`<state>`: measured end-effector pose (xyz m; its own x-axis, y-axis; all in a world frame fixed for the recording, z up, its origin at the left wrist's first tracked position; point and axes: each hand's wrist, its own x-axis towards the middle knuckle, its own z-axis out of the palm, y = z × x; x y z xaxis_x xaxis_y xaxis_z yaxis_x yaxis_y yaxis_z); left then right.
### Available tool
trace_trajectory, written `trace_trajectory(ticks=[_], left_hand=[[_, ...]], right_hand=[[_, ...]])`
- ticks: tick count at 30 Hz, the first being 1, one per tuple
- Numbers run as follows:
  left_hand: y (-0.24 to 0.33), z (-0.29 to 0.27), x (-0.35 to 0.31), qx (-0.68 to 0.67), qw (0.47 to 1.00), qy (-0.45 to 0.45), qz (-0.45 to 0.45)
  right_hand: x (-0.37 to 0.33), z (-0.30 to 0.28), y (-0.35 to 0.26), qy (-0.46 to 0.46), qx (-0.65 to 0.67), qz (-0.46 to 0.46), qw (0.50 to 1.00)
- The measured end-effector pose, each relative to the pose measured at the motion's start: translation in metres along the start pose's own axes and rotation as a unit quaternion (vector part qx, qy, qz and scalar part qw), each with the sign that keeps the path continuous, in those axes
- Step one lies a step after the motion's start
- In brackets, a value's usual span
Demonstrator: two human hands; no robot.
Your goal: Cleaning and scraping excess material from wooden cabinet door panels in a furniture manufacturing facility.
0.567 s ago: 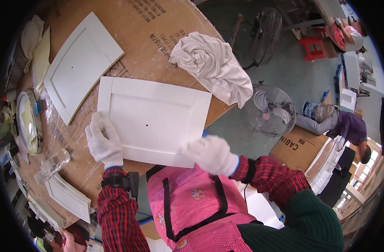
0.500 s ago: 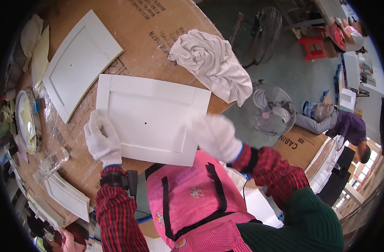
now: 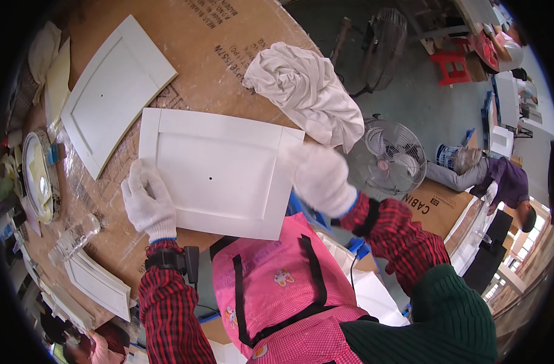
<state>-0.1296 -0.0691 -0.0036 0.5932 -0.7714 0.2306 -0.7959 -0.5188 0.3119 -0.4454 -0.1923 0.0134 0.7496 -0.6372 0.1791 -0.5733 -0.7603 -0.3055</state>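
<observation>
A white recessed door panel (image 3: pixel 210 151) with a small dark hole near its middle lies in front of me, its near edge over my pink apron. My left hand (image 3: pixel 148 203), in a white knit glove, grips the panel's left edge with curled fingers. At the right end is my right hand (image 3: pixel 319 179), also gloved and smeared by motion. It covers part of that edge, and its fingers cannot be made out; anything in them is hidden.
A second white panel (image 3: pixel 116 91) lies far left on the cardboard-covered table (image 3: pixel 198 67). A crumpled white cloth (image 3: pixel 307 91) rests at the table's right edge. Left are a round tub (image 3: pixel 40 173) and a clear jar (image 3: pixel 77 236). A fan (image 3: pixel 389 158) stands right; co-workers are beyond.
My right hand has shifted up and slightly right along the panel's right end. The left hand and the panel have hardly moved.
</observation>
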Motion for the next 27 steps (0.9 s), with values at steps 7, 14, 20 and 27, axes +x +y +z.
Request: trace_trajectory(ticks=[7,14,20,27], left_hand=[[0.003,0.0,-0.003,-0.003,1.0,0.001,-0.003],[0.003,0.0,0.0,-0.002,1.0,-0.005,-0.009],[0.002,0.0,0.001,-0.004,1.0,-0.004,-0.006],[0.004,-0.001,0.002,-0.016,1.0,-0.005,-0.002]], right_hand=[[0.008,-0.012,-0.001,-0.052,0.025,0.002,0.998],[-0.016,-0.003,-0.018,-0.05,0.065,-0.041,0.996],[0.01,0.005,0.017,0.052,0.034,0.008,0.998],[-0.004,0.01,0.009,0.053,0.059,0.036,0.996]])
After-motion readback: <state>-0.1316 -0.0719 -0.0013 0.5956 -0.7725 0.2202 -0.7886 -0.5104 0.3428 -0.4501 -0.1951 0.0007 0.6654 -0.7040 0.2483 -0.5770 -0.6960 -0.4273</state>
